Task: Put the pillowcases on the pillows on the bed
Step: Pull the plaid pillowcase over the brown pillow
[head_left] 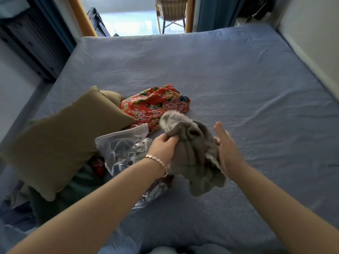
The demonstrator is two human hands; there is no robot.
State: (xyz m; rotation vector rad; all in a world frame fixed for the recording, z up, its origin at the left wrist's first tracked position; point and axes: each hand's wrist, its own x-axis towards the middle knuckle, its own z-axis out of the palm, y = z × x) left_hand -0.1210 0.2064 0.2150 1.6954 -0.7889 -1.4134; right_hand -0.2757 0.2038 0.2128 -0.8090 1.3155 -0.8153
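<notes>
A crumpled grey pillowcase [194, 154] hangs above the blue bed [229, 79], bunched in my left hand [163, 147]. My right hand [227, 153] is at its right side with the fingers spread, touching the cloth's edge. To the left, an olive-tan pillow [60, 140] stands tilted on the bed without a patterned cover. Behind it lies a red floral pillowcase or cloth [156, 107], crumpled. A second olive pillow corner [111, 97] peeks out behind the first.
A clear plastic bag [122, 149] lies under my left wrist, with more plastic beneath my forearm. Dark green cloth [73, 191] is heaped at the bed's left edge. A wicker chair [171, 11] stands past the far end; a white wall runs along the right.
</notes>
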